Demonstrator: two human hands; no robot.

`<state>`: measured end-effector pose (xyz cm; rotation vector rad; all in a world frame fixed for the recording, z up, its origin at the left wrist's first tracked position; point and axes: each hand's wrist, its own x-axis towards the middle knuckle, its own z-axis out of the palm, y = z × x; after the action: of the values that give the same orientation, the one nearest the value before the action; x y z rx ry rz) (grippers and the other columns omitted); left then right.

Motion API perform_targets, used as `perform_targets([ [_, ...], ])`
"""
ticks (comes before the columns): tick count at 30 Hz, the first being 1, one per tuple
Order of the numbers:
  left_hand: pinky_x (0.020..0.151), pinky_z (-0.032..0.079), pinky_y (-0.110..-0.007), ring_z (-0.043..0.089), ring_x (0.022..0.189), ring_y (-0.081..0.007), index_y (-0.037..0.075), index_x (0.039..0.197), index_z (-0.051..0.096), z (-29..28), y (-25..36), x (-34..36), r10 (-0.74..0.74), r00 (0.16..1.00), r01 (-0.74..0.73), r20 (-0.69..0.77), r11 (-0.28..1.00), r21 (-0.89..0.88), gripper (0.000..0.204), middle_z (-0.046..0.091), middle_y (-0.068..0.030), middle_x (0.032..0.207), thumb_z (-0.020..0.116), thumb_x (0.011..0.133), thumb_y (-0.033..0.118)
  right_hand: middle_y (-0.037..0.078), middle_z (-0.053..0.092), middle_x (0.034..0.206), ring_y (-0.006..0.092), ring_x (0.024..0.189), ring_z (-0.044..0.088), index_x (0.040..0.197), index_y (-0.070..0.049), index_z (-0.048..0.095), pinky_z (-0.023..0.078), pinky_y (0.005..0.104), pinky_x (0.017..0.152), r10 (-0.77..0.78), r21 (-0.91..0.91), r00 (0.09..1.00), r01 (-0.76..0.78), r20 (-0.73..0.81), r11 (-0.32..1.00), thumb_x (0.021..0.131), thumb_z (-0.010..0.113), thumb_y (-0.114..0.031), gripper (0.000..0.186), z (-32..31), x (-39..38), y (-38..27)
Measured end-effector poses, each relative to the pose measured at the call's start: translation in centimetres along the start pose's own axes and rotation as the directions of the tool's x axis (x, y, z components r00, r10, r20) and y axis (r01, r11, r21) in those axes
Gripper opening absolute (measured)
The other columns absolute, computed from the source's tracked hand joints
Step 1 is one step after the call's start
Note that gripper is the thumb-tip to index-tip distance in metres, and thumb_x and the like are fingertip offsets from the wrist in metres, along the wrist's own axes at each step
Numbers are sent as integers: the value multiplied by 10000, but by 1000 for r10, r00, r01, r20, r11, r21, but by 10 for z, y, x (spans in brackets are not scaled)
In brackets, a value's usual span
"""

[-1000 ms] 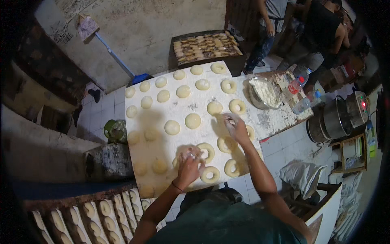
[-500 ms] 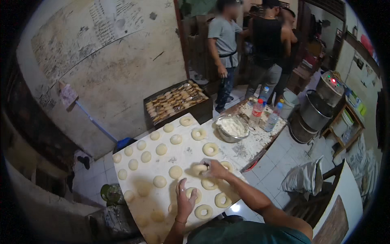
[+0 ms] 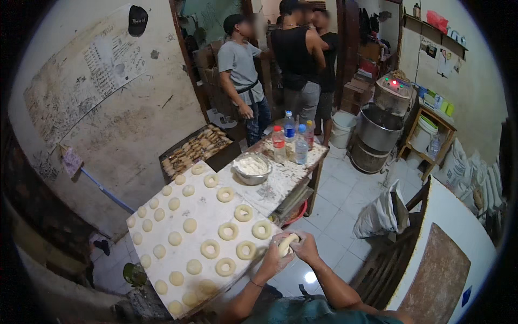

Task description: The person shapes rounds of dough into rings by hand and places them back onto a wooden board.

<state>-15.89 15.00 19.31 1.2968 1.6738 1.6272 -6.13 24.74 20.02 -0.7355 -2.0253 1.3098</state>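
Both hands are together past the near right edge of a floured white board [image 3: 207, 198]. My left hand [image 3: 274, 259] and my right hand [image 3: 306, 249] grip one pale dough ring [image 3: 287, 243] between them, tilted up and partly covered by fingers. Beside them on the board lie several shaped dough rings [image 3: 219, 231]. Farther left are rows of round dough balls [image 3: 189, 225], some in shadow at the near corner. A metal bowl [image 3: 253, 180] of white flour stands beyond the rings.
Several plastic bottles [image 3: 278, 144] stand on the floury table behind the bowl. A dark tray [image 3: 229, 156] of browned pieces sits by the wall. To the right are a mixer [image 3: 372, 137], a sack [image 3: 372, 218] and a white panel [image 3: 458, 227]. Three people [image 3: 295, 59] stand at the back.
Both hands have moved right, from over the board to beyond its edge. The left hand, earlier open beside a ring, has joined the right on the dough ring. The view has swung right.
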Motion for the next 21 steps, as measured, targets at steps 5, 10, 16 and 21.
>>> perform_targets([
  [5,774,453,-336,559,811,-241,-16,1030,407,43,-5,-5,184,970,-102,-156,898,429,430,504,-148,899,579,639,-64,49,564,774,110,713,534,888,0,530,437,223,613,37,186,997,-25,-61,982,675,580,0,220,-56,-70,9],
  [10,733,476,-352,554,767,-249,18,1122,359,103,41,-38,-146,981,195,129,702,-685,480,482,-163,906,525,677,-49,60,521,754,133,682,516,1015,-23,479,442,259,640,349,636,937,-258,-18,727,710,498,25,309,-79,-96,40],
  [16,620,446,-291,541,761,-266,101,1340,178,118,73,-65,-131,771,620,623,-71,-781,644,498,-205,949,461,801,310,133,515,719,228,602,543,1199,-85,325,477,303,553,90,908,906,-402,413,-121,815,367,-185,398,-149,-106,-7],
  [21,642,406,-327,514,661,-207,94,1330,188,87,58,-54,-25,848,530,529,14,-848,654,526,-82,787,433,835,445,85,524,642,166,549,505,1172,-115,407,376,239,422,-134,766,791,-612,597,-197,894,350,-313,346,-147,-134,24],
])
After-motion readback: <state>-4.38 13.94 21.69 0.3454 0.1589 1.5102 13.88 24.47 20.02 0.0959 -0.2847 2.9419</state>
